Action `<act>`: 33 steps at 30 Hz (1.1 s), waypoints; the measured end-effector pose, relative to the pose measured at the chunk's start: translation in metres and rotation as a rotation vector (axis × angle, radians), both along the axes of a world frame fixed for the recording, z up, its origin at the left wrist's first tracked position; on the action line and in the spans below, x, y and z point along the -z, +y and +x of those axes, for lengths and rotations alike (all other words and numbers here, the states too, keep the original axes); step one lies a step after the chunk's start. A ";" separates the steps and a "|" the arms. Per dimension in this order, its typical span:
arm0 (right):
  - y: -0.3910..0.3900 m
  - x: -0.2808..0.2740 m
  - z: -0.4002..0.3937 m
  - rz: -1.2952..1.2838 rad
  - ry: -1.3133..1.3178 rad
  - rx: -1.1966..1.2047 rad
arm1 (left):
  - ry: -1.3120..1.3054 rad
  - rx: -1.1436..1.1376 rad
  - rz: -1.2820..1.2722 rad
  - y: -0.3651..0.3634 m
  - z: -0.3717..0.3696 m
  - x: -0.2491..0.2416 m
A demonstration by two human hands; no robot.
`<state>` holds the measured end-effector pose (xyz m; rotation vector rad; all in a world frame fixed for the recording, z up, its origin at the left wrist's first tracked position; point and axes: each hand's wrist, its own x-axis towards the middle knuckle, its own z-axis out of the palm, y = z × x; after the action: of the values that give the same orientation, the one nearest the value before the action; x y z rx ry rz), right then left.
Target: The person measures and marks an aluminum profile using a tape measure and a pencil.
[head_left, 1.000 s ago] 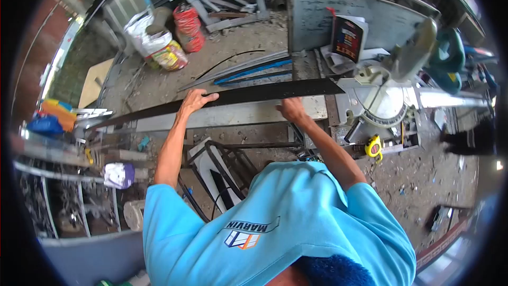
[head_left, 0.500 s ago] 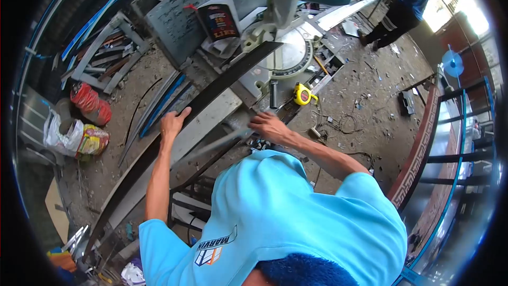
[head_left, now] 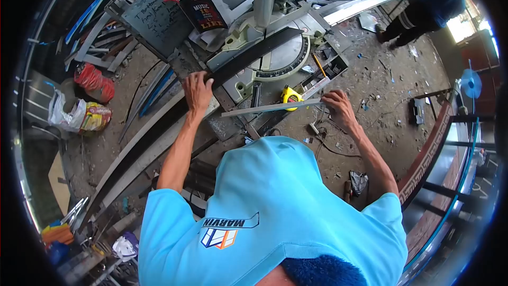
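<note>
A long dark metal profile (head_left: 143, 143) runs from the lower left up onto the round table of a miter saw (head_left: 275, 58). My left hand (head_left: 198, 94) is closed over the profile, just short of the saw base, thumb along its edge. Out to the right, my right hand (head_left: 341, 109) grips one end of a thin grey metal strip (head_left: 264, 108). The strip's other end points left, toward the profile. Behind the strip sits a yellow tape measure (head_left: 290, 95), partly covered by it. A pencil (head_left: 318, 65) lies at the saw's right side.
A board with handwriting (head_left: 153, 8) and a dark printed notebook (head_left: 203, 13) stand behind the saw. Metal offcuts (head_left: 108, 42), a red bag (head_left: 94, 82) and a white sack (head_left: 66, 108) lie at left. Another person (head_left: 431, 8) stands far right. Cables and scraps litter the floor.
My right hand has moved right and now holds the strip out level in front of the tape measure. My left hand appears farther along the profile, nearer the saw. The view has shifted.
</note>
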<state>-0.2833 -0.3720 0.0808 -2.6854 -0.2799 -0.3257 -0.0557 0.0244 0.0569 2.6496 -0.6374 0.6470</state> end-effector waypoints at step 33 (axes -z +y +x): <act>0.074 0.071 0.081 -0.102 0.132 -0.287 | 0.315 0.122 -0.126 -0.015 -0.177 0.053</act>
<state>-0.2019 -0.2976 0.0102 -2.7009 -0.6480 -0.0486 -0.2332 0.0091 0.0039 2.4974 -0.6357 0.2199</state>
